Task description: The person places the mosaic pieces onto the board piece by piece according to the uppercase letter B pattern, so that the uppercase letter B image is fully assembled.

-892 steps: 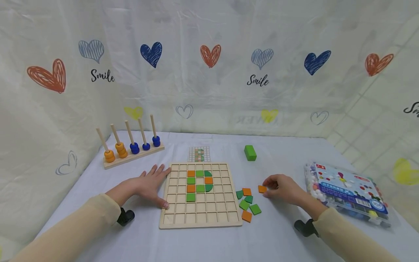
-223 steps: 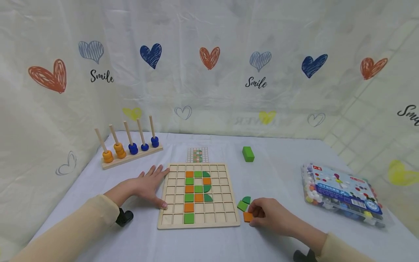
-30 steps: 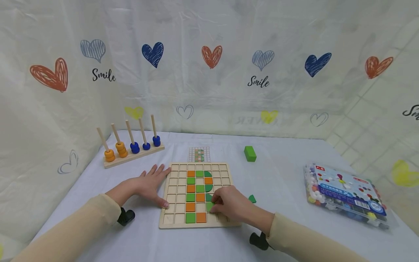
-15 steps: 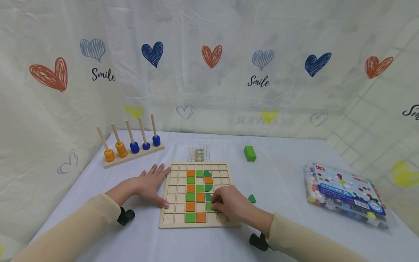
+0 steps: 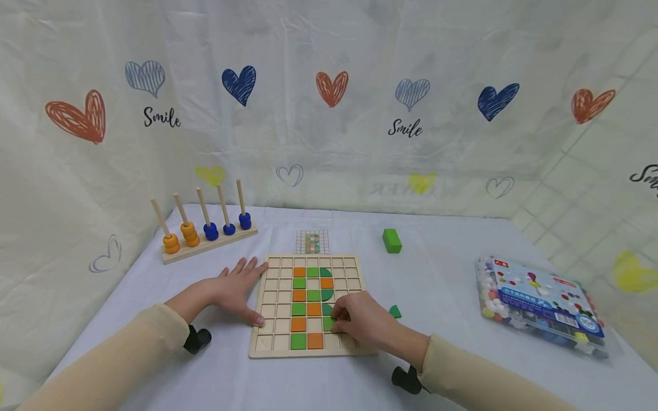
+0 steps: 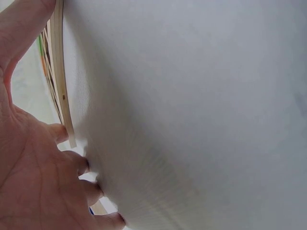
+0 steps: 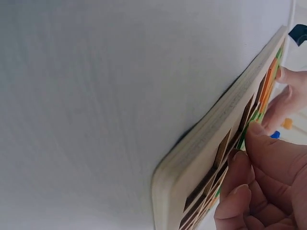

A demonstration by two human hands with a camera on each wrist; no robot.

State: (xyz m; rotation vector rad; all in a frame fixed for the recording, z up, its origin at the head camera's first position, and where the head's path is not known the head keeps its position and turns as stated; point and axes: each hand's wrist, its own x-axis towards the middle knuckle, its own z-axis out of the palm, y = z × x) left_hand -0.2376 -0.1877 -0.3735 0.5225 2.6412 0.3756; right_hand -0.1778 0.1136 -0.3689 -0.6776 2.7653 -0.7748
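A wooden grid board [image 5: 268, 328] lies on the table, with orange, light green and rounded dark green tiles set in its cells. My left hand [image 5: 236, 292] is spread flat at its left side, thumb and a fingertip touching the edge; the left wrist view shows the board's side [image 6: 58, 62] by the thumb. Over the board's right half, my right hand [image 5: 362, 318] pinches a light green square tile [image 5: 328, 324] in a lower cell, its fingers partly covering it. The right wrist view shows thumb and fingers at the tile's edge [image 7: 241, 140]. One dark green rounded tile [image 5: 394, 311] lies right of the board.
A printed pattern card [image 5: 312, 242] lies behind the board. A green block [image 5: 392, 241] stands back right. At the back left is a bead stacker [image 5: 211, 249] with upright pegs. A clear plastic box of coloured pieces [image 5: 542, 302] sits at the right.
Since the oldest frame, the loose pile has shrunk to one tile and the board's lower rows have gained several. Over the last second, my right hand stays at the green tile; my left hand keeps still.
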